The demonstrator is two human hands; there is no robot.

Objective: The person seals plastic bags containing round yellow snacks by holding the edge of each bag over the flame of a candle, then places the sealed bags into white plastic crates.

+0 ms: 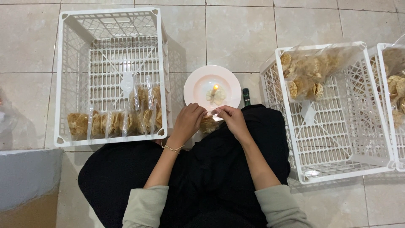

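Cracker packet [209, 124]: small clear bag of golden rounds, pinched at its mouth by left hand [188, 122] and right hand [231, 121], held just near of a lit candle [214, 89] on a white plate [195, 82], seemingly for the flame's heat. Filled packets stand in left crate [63, 80]; right crate [337, 169] holds bulk bags.

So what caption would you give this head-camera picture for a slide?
Both hands, left hand and right hand, pinch a clear cracker bag beside a lit candle on a pink plate, between white crates.

far right crate [394, 105] cut off by edge, small bag [209, 124] half hidden behind hands
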